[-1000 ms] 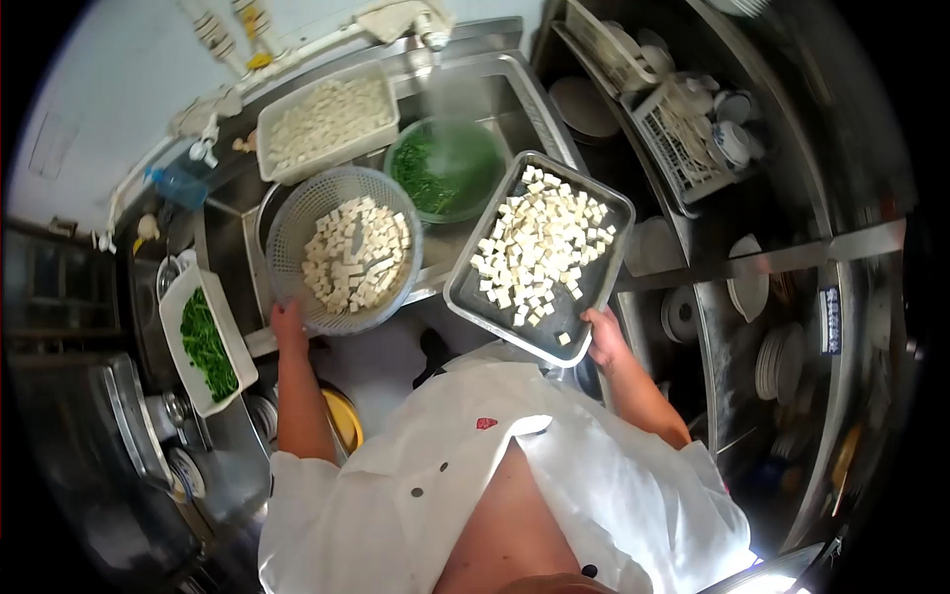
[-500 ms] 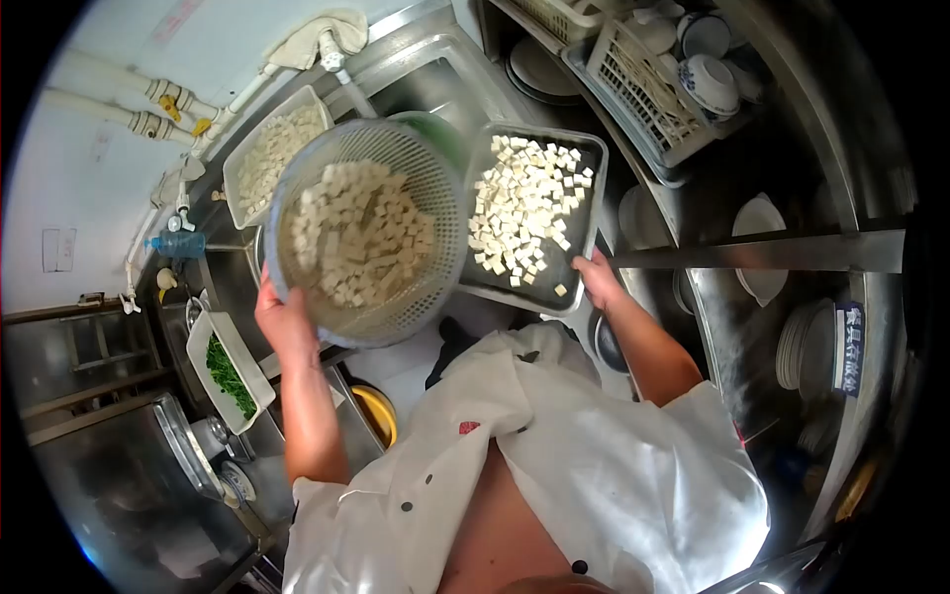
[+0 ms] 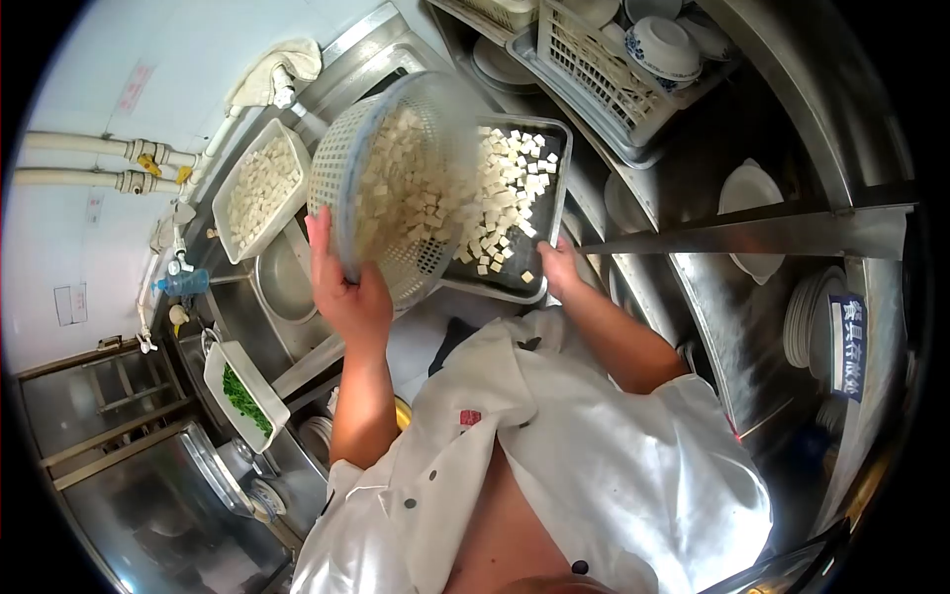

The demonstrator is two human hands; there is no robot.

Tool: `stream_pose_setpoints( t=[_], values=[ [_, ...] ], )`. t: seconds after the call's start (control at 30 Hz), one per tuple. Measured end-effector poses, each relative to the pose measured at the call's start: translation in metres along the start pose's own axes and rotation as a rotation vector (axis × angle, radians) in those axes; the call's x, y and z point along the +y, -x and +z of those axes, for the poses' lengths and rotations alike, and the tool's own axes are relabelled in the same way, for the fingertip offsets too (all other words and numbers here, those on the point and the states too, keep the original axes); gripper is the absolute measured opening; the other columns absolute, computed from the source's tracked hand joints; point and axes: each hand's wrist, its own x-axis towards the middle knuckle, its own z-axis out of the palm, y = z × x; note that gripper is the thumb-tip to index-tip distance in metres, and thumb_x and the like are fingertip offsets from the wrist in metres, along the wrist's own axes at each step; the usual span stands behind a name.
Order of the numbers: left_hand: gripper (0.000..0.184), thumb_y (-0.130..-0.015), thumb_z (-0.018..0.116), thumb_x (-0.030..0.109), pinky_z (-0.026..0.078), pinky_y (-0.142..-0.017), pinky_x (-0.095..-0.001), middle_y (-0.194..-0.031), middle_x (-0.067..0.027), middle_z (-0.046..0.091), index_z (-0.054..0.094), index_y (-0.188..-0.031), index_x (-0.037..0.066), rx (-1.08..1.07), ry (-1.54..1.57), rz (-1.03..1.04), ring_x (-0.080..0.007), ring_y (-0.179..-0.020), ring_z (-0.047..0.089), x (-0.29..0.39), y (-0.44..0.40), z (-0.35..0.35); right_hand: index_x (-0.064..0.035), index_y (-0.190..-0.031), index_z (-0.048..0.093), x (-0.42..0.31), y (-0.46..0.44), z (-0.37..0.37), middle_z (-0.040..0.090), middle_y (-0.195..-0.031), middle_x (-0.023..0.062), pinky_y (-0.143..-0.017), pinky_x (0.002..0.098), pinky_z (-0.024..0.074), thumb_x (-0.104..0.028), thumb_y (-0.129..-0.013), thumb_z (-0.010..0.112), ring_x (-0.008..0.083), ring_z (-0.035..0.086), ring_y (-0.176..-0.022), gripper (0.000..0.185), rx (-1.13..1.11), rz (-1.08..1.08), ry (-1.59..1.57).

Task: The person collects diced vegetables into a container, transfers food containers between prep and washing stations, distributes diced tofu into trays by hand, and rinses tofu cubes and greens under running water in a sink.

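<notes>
My left hand (image 3: 354,297) grips the rim of a perforated plastic colander (image 3: 331,163), thumb inside and fingers outside. The colander is tilted steeply to the right. Inside lie many pale tofu cubes (image 3: 411,188), partly blurred by motion. Its right side overlaps a rectangular metal tray (image 3: 539,201), covering the tray's left part. More pale cubes (image 3: 503,198) are spread over the tray's dark bottom. At the tray's near right corner, my right hand (image 3: 559,267) holds the edge with its fingers closed around it.
A white bin of pale cubes (image 3: 262,193) stands at the left by the sink (image 3: 386,61). Below it is a white container of chopped greens (image 3: 244,401). Shelves at the right carry a basket (image 3: 604,74), bowls (image 3: 661,49) and stacked plates (image 3: 807,322).
The colander has tipped further to the right, and its cubes have slid towards the tray. My left hand has moved right and turned with the rim. The whole view has shifted slightly.
</notes>
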Motion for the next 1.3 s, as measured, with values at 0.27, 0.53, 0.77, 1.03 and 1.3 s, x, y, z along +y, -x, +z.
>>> stream_pose_setpoints(
  t=[0.27,0.53,0.77,1.03,1.3],
  values=[
    [0.011,-0.072,0.048,-0.013,0.038,-0.111,-0.0482,-0.140,-0.0252,0.057,0.041,-0.076,-0.007,0.058,-0.010,0.024,-0.0501,-0.140,0.040,0.033,0.042,-0.023,-0.0019,-0.120,0.061,0.024,0.048,0.001,0.069,-0.106,0.0086,-0.084,0.0334,0.0532,-0.003,-0.090,0.056,0.0189,0.066,-0.092,0.030,0.080,0.032,-0.076],
    [0.014,-0.072,0.048,-0.013,0.032,-0.113,-0.0629,-0.137,-0.0283,0.057,0.036,-0.071,-0.005,0.053,0.015,0.187,-0.0553,-0.136,0.041,0.035,0.057,-0.039,-0.0011,-0.118,0.061,0.024,0.074,0.018,0.069,-0.103,0.0102,-0.080,0.0359,0.0545,0.001,-0.087,0.052,0.0214,0.067,-0.089,0.032,0.082,0.089,-0.129],
    [0.014,-0.073,0.049,-0.013,0.035,-0.112,-0.0579,-0.138,-0.0286,0.056,0.037,-0.070,-0.006,0.024,0.039,0.258,-0.0555,-0.137,0.040,0.037,0.080,-0.049,0.0004,-0.120,0.058,0.049,0.065,0.013,0.067,-0.106,0.0117,-0.083,0.0372,0.0528,-0.004,-0.084,0.054,0.0231,0.065,-0.092,0.037,0.129,0.088,-0.116],
    [0.017,-0.074,0.050,-0.012,0.033,-0.114,-0.0597,-0.139,-0.0278,0.056,0.035,-0.069,-0.005,0.029,0.063,0.326,-0.0547,-0.137,0.041,0.034,0.087,-0.058,0.0020,-0.122,0.058,0.036,0.083,0.021,0.068,-0.107,0.0134,-0.084,0.0368,0.0527,-0.006,-0.083,0.055,0.0233,0.065,-0.093,0.041,0.159,0.115,-0.051],
    [0.022,-0.075,0.051,-0.011,0.034,-0.113,-0.0594,-0.138,-0.0277,0.056,0.032,-0.066,-0.003,0.083,0.049,0.276,-0.0552,-0.137,0.041,0.031,0.086,-0.064,0.0036,-0.125,0.055,0.055,0.061,0.011,0.066,-0.110,0.0150,-0.087,0.0395,0.0514,-0.009,-0.082,0.055,0.0249,0.063,-0.096,0.046,0.165,0.155,0.040]
  ],
)
